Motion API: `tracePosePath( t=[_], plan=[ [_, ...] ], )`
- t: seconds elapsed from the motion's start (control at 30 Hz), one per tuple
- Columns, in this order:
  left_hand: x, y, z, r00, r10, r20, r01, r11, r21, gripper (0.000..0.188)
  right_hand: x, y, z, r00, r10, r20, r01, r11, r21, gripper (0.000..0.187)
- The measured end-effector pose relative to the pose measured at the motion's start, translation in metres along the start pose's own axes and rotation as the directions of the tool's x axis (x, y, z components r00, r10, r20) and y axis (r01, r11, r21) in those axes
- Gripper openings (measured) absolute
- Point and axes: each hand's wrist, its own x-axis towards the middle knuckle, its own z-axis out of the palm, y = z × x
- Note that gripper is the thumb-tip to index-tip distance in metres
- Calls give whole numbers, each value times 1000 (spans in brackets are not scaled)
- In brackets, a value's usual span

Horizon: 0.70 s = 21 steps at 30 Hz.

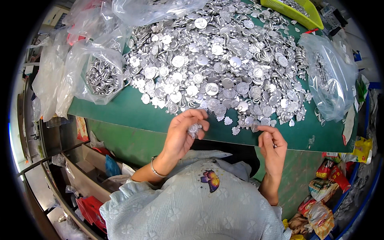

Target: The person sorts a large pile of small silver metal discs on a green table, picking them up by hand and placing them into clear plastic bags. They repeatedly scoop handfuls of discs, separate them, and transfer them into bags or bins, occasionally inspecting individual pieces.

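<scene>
My left hand [181,134] is curled at the front edge of the table, closed around a few small silver metal charms [194,129]. To its right, my right hand [273,146] has its fingers bent in, and a round coin-shaped silver charm [255,126] shows at its fingertips, apparently pinched there. Just beyond both hands spreads a large heap of silver charms [212,89], many of them round and coin-like, others scalloped or ring-shaped. A few leaf-like scalloped pieces [236,131] lie loose on the green tabletop [132,118] between my hands.
At the left, a clear plastic bag [110,96] holds silver rings. Another clear bag [332,102] with metal pieces lies at the right. A yellow-green basket [316,20] stands at the far right. Below left is an open drawer [90,176]; colourful packets [322,188] sit at lower right.
</scene>
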Motion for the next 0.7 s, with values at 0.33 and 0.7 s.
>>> tracePosePath(
  t=[0.33,0.7],
  plan=[
    [2,1,24,937,-323,132,236,866,440,14,-2,-4,1,956,-178,-232,164,983,-81,14],
    [20,-7,38,917,254,308,-376,288,881,16,13,-6,-20,854,-399,-334,58,710,-701,10]
  ],
)
